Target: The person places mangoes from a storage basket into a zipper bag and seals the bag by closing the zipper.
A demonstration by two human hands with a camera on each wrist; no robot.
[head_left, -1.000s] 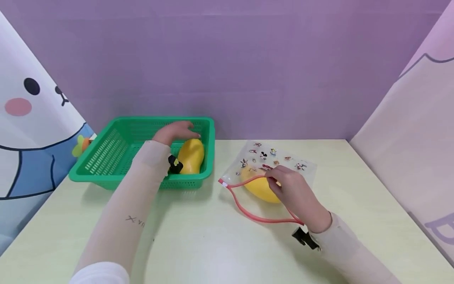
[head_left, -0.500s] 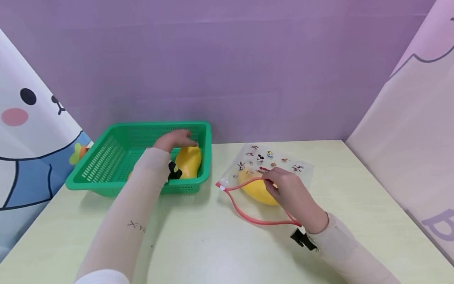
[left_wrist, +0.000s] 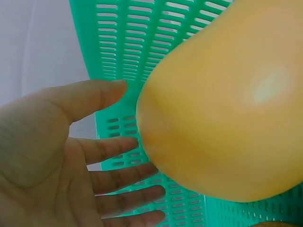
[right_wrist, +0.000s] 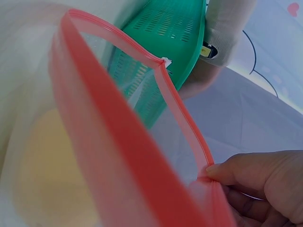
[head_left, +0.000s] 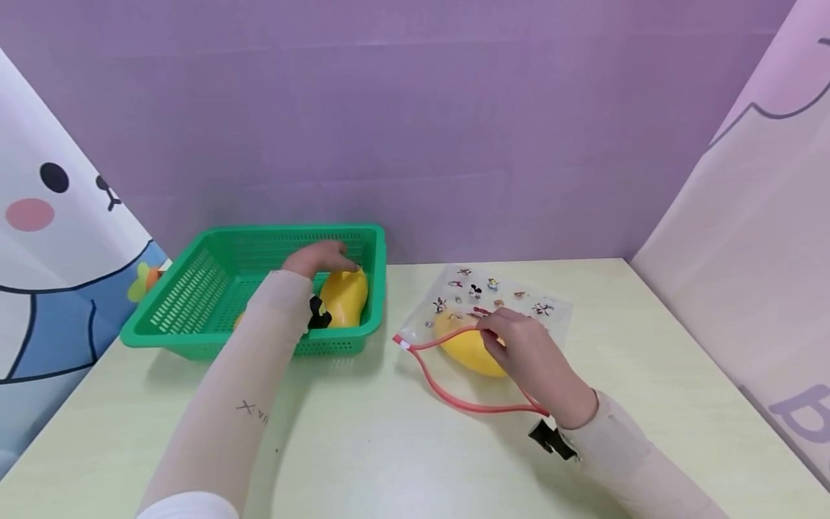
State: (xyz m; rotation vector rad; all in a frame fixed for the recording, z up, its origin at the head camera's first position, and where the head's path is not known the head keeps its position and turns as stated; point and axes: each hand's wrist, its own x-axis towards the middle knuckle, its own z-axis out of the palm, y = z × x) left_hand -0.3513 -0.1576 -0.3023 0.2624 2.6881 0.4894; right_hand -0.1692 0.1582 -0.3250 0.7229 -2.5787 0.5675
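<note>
In the green basket (head_left: 259, 337), a smooth yellow fruit (head_left: 346, 297), shaped like a mango or papaya, lies at the right end. My left hand (head_left: 320, 258) reaches in at the fruit's far end. In the left wrist view its thumb and fingers (left_wrist: 113, 204) are spread and extended, at the rounded tip; whether they touch is hard to tell. My right hand (head_left: 534, 357) pinches the red zip edge of a clear printed zip bag (head_left: 415, 317), holding its mouth apart. Inside the bag sits another yellow fruit (head_left: 470, 353), partly covered by that hand.
Basket and bag both rest on the pale table (head_left: 376, 461), the basket left of the bag. Part of a brownish-yellow item (left_wrist: 277, 224) shows low in the basket. A purple cloth backdrop (head_left: 454, 130) stands behind, with printed panels at both sides.
The head view has tilted slightly. My left hand has come down a little closer to the fruit in the basket. My right hand keeps its pinch on the bag's edge.
</note>
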